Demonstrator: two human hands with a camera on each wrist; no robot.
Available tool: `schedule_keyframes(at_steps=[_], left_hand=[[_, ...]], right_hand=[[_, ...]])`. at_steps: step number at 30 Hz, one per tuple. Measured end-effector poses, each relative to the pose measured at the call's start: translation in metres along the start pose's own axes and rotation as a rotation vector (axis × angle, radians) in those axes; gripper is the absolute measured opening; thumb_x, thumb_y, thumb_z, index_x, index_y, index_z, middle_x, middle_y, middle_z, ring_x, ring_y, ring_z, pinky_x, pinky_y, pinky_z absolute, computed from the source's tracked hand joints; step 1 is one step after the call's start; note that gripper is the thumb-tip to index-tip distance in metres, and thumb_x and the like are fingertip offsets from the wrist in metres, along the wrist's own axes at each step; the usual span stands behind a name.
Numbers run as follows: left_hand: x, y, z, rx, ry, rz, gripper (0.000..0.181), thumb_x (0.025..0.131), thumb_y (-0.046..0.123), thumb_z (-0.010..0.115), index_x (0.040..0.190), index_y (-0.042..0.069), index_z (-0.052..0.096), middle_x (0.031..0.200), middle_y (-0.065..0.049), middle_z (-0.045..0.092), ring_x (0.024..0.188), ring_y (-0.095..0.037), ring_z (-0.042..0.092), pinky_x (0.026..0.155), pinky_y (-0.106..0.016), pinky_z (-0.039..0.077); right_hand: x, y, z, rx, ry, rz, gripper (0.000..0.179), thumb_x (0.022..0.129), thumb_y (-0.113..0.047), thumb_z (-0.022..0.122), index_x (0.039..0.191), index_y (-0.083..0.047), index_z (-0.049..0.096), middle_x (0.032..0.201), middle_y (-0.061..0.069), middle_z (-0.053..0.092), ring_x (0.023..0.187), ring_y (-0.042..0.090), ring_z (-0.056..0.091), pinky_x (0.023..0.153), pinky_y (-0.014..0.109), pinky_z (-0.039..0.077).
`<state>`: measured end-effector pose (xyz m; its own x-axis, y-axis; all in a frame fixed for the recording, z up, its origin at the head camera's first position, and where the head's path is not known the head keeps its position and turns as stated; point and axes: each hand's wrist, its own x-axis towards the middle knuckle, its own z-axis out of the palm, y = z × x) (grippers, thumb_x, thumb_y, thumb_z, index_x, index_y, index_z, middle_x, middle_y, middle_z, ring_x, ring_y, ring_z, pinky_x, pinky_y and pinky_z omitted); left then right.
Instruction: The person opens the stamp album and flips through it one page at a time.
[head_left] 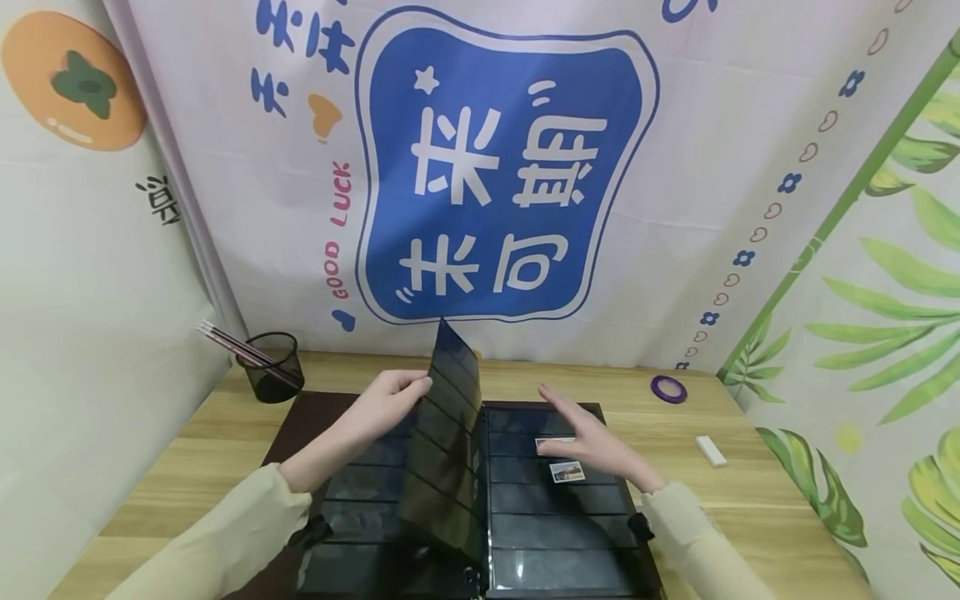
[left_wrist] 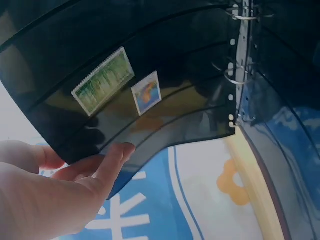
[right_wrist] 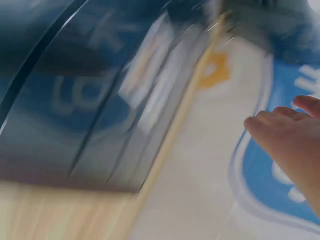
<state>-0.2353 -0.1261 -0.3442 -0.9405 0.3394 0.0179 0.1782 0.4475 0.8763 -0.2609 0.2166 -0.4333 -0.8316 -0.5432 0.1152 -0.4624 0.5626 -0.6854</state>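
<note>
A ring-bound stamp album with a dark cover [head_left: 311, 408] lies spread on the table. My left hand [head_left: 386, 404] pinches the outer edge of a black pocket page [head_left: 444, 442], which stands raised over the binder rings [left_wrist: 235, 75]. That page shows a long green stamp [left_wrist: 104, 82] and a smaller colourful stamp [left_wrist: 147, 94] in the left wrist view. Over the flat right page [head_left: 528, 500], my right hand [head_left: 600, 446] is held with fingers extended and nothing in them. Close below it are a stamp [head_left: 567, 472] and another one partly hidden by the hand.
A black mesh cup [head_left: 273, 379] with several pencils [head_left: 236, 343] stands at the back left of the wooden table [head_left: 172, 467]. To the right lie a purple tape roll [head_left: 669, 389] and a white eraser-like block [head_left: 710, 451]. A printed cloth [head_left: 502, 183] hangs behind.
</note>
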Motion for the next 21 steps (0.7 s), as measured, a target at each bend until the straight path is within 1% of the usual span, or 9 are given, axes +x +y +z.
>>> schedule_keyframes(at_steps=[2,5,7,8,9,11,13,17,21], left_hand=[[-0.003,-0.004,-0.003,-0.012,-0.004,-0.016,0.041,0.106,0.021,0.042,0.132,-0.007,0.058,0.063,-0.001,0.036,0.066,-0.016,0.041,0.083,-0.036,0.044],[-0.008,-0.010,-0.008,-0.011,-0.004,-0.033,0.046,0.106,0.022,0.043,0.142,-0.006,0.050,0.087,-0.016,0.064,0.082,-0.023,0.057,0.093,-0.040,0.047],[-0.012,-0.014,-0.010,-0.016,0.002,-0.042,0.048,0.106,0.022,0.043,0.146,-0.004,0.044,0.125,-0.024,0.063,0.106,-0.027,0.059,0.104,-0.048,0.046],[-0.013,-0.016,-0.011,-0.018,0.003,-0.051,0.048,0.106,0.022,0.043,0.147,-0.003,0.043,0.125,-0.024,0.063,0.108,-0.027,0.058,0.106,-0.049,0.045],[-0.014,-0.019,-0.012,-0.024,0.006,-0.055,0.048,0.106,0.022,0.043,0.147,-0.003,0.044,0.124,-0.023,0.064,0.108,-0.024,0.058,0.107,-0.049,0.045],[-0.015,-0.023,-0.015,-0.044,0.002,-0.069,0.047,0.106,0.021,0.042,0.147,-0.002,0.044,0.090,-0.013,0.064,0.086,-0.018,0.056,0.100,-0.042,0.046],[-0.015,-0.026,-0.018,-0.063,0.007,-0.083,0.045,0.106,0.021,0.042,0.143,-0.004,0.049,0.066,-0.001,0.045,0.067,-0.012,0.042,0.087,-0.035,0.045],[-0.016,-0.031,-0.022,-0.108,0.008,-0.096,0.037,0.106,0.021,0.043,0.123,-0.003,0.065,0.076,0.004,0.055,0.084,-0.004,0.054,0.089,-0.034,0.052],[-0.018,-0.034,-0.024,-0.172,-0.005,-0.125,0.034,0.105,0.019,0.042,0.114,-0.005,0.065,0.065,0.008,0.046,0.069,-0.003,0.046,0.089,-0.034,0.049]], right_hand=[[-0.006,0.016,-0.004,-0.050,0.000,0.051,0.092,0.090,-0.039,0.071,0.160,-0.013,0.017,0.168,0.015,0.012,0.153,0.041,0.016,0.118,0.066,0.022],[-0.013,0.042,-0.009,-0.132,-0.017,0.106,0.099,0.088,-0.043,0.073,0.159,-0.005,0.017,0.166,0.021,0.010,0.152,0.045,0.015,0.118,0.066,0.022],[-0.017,0.054,-0.012,-0.189,-0.034,0.132,0.101,0.087,-0.046,0.074,0.158,-0.001,0.018,0.165,0.024,0.011,0.151,0.047,0.016,0.118,0.065,0.023],[-0.019,0.060,-0.013,-0.223,-0.046,0.133,0.103,0.086,-0.048,0.074,0.157,0.001,0.019,0.165,0.026,0.012,0.150,0.048,0.017,0.117,0.065,0.024],[-0.021,0.064,-0.014,-0.252,-0.058,0.135,0.104,0.085,-0.050,0.074,0.157,0.003,0.020,0.164,0.027,0.012,0.150,0.049,0.018,0.117,0.065,0.025],[-0.023,0.070,-0.015,-0.297,-0.082,0.134,0.107,0.083,-0.052,0.075,0.155,0.006,0.022,0.163,0.029,0.014,0.149,0.050,0.020,0.116,0.065,0.026],[-0.024,0.074,-0.016,-0.327,-0.106,0.131,0.109,0.081,-0.053,0.076,0.154,0.008,0.024,0.162,0.030,0.015,0.148,0.051,0.020,0.116,0.066,0.026],[-0.025,0.078,-0.017,-0.370,-0.155,0.145,0.109,0.080,-0.055,0.076,0.153,0.010,0.025,0.162,0.031,0.018,0.148,0.051,0.020,0.116,0.065,0.026],[-0.025,0.078,-0.018,-0.394,-0.195,0.161,0.109,0.081,-0.057,0.074,0.153,0.009,0.026,0.162,0.030,0.018,0.148,0.051,0.021,0.116,0.064,0.027]])
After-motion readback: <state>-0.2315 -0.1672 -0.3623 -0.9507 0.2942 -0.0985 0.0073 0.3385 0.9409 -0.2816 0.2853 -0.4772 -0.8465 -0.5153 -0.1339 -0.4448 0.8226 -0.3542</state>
